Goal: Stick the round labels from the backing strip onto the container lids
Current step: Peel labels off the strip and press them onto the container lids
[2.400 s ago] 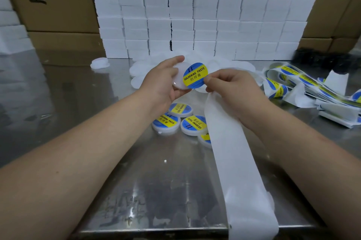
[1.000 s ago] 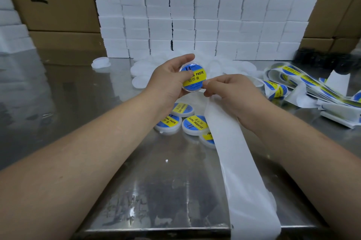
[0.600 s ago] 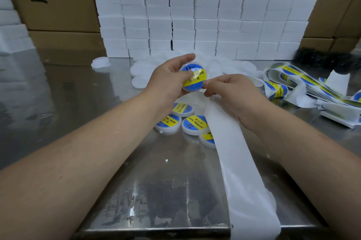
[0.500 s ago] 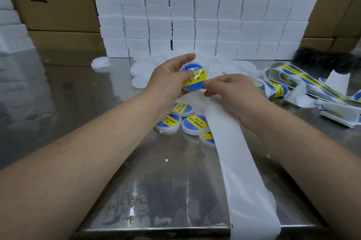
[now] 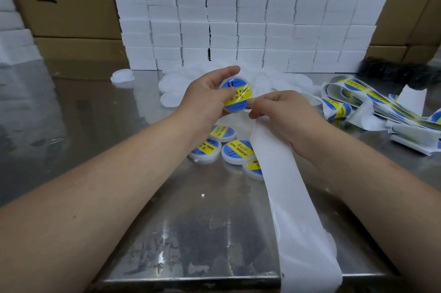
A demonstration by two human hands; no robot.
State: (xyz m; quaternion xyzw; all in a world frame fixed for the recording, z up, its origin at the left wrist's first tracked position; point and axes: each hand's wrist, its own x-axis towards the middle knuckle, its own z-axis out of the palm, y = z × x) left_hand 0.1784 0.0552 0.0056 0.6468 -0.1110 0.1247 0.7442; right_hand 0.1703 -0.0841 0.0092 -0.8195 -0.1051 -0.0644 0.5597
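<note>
The left hand [image 5: 205, 99] is gripping 1 round white labelled lid [image 5: 237, 98]; the right hand [image 5: 286, 114], holding the white paper backing strip [image 5: 293, 209], is touching its right edge.

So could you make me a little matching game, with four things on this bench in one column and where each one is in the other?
1 raised lid
2 bare backing strip
3 plain white lids
4 strip with labels on

a heaped at the right of the table
b trailing over the table's near edge
c gripped by the left hand
d lying before the stacked white blocks

Pairs: 1-c, 2-b, 3-d, 4-a
</note>
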